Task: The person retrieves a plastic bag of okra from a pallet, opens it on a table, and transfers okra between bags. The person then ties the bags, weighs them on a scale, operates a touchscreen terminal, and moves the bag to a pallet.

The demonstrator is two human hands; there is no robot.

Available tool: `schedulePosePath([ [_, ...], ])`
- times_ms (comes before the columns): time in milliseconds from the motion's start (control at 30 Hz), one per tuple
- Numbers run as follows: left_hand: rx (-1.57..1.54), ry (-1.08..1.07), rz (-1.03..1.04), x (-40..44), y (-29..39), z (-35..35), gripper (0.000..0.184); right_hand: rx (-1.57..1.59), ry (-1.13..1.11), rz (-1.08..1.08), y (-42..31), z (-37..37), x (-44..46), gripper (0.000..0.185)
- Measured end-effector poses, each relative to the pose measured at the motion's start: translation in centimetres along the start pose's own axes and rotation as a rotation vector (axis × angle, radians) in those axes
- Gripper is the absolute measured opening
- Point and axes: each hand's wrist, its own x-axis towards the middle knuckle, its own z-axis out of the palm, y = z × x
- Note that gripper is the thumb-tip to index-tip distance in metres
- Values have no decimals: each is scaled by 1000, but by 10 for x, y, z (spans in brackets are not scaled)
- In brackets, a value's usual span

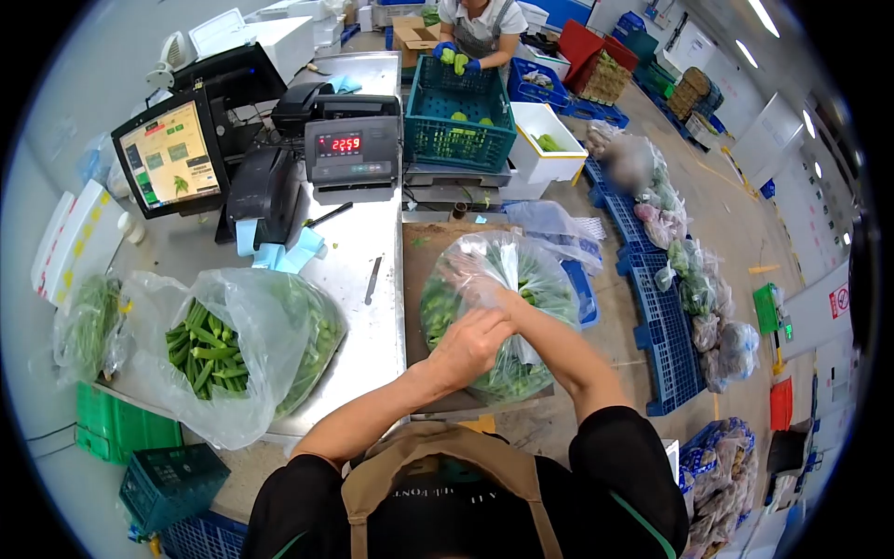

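Observation:
A clear plastic bag of green vegetables [549, 303] stands on a brown board in front of me, with a white strip running down it. My left hand [470, 345] is at its near side, fingers curled into a pinch close to my right wrist; what lies between them I cannot make out. My right hand [473, 278] reaches across the bag's upper part, its fingers blurred and partly covered by plastic. To the left, an open plastic bag [265, 326] holds okra [207, 349] on the steel table [358, 307].
A knife [373, 281] and a black pen [329, 215] lie on the table. Behind are a scale display [350, 151] reading 22.59, a monitor [171, 154] and a green crate [458, 149]. A gloved co-worker [480, 28] stands beyond. Blue pallets [666, 345] with bags are right.

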Motion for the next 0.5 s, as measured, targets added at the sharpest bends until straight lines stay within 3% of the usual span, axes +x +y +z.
schedulePosePath([
  [67, 12, 14, -20, -2, 0, -4, 20, 204, 39, 35, 6, 21, 7, 55],
  [133, 26, 24, -40, -4, -8, -13, 20, 184, -26, 33, 0, 9, 11, 53],
  [200, 26, 30, -67, -8, -10, -21, 18, -67, -217, -2, -8, -12, 2, 51],
  [433, -4, 34, -84, -12, -16, -15, 16, -124, 83, -120, -20, 5, 10, 49],
  [500, -4, 26, -70, -10, -15, -12, 16, -166, -30, -96, -28, -7, 5, 49],
])
